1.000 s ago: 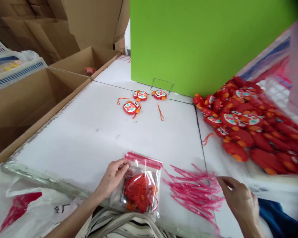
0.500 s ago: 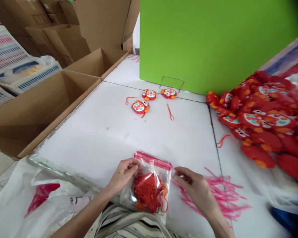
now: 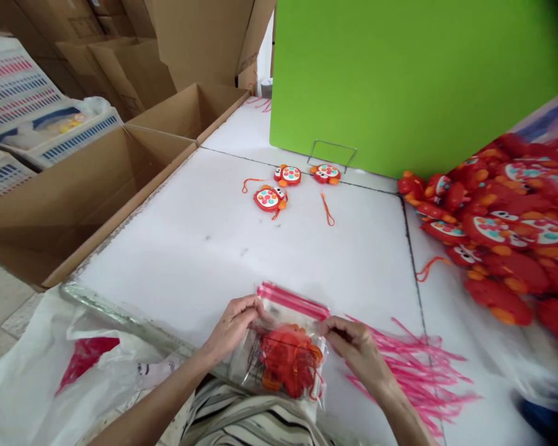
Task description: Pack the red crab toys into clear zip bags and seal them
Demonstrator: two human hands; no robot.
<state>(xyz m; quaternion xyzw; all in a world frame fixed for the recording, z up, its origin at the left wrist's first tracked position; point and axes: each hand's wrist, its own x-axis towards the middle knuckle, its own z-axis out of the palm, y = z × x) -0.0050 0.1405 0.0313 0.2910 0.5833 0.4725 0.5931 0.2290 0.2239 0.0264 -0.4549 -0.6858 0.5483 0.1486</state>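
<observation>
A clear zip bag (image 3: 292,307) with a pink strip along its top lies at the table's near edge. Inside it are red and orange plastic toys (image 3: 288,358) with an orange cord, seen through the film. My left hand (image 3: 235,323) pinches the bag's left side just below the strip. On the opposite side, my right hand (image 3: 353,347) has thumb and fingers closed on the bag's right edge. Beside and under my right forearm lie many loose pink plastic strips (image 3: 416,371).
Three red crab-like toys (image 3: 268,198) and an orange cord loop (image 3: 328,209) lie farther back on the white table (image 3: 204,229). A large toy pile (image 3: 506,229) is at right. Cardboard boxes (image 3: 97,192) border the left; a green panel (image 3: 381,80) stands behind, near a wire stand (image 3: 332,152).
My right hand has come in from beside the bag and now grips its right edge. The toys inside have shifted slightly. The whole view has swung a little left.
</observation>
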